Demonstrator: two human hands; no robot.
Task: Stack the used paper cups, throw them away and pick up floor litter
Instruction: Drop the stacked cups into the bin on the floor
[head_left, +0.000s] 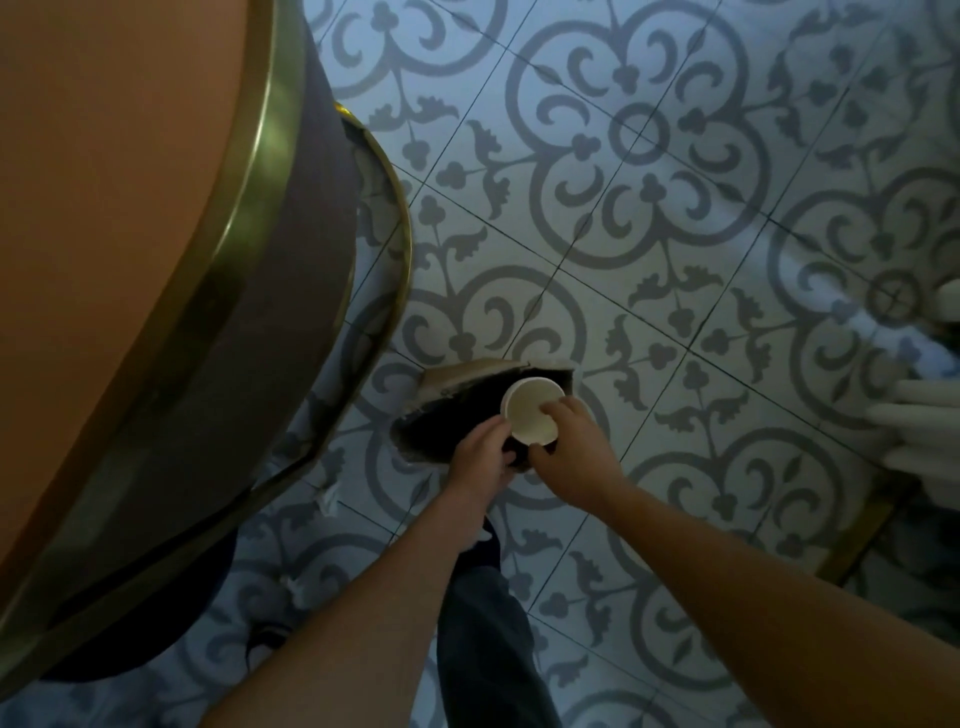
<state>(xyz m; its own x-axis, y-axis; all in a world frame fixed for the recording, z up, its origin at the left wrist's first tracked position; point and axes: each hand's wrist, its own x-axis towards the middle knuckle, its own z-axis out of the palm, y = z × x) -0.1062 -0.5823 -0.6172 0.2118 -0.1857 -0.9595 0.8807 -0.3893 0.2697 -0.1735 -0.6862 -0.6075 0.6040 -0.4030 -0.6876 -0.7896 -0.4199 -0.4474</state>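
I see paper cup (531, 413): matt, smooth off-white inside. Just behind cup, box (457, 382): brown cardboard flap, rough torn edge, dark lining I can't identify. Under cup, floor (675, 322): smooth tile, faint sheen, grey printed pattern. Left of cup, table (104, 208): matt orange top, glossy brass-look metal rim (244, 218). Below cup, trouser leg (483, 634): dark matt cloth.

Bare forearms, no sleeves, left hand (480, 457), right hand (574, 452); dark blue trousers (483, 639).
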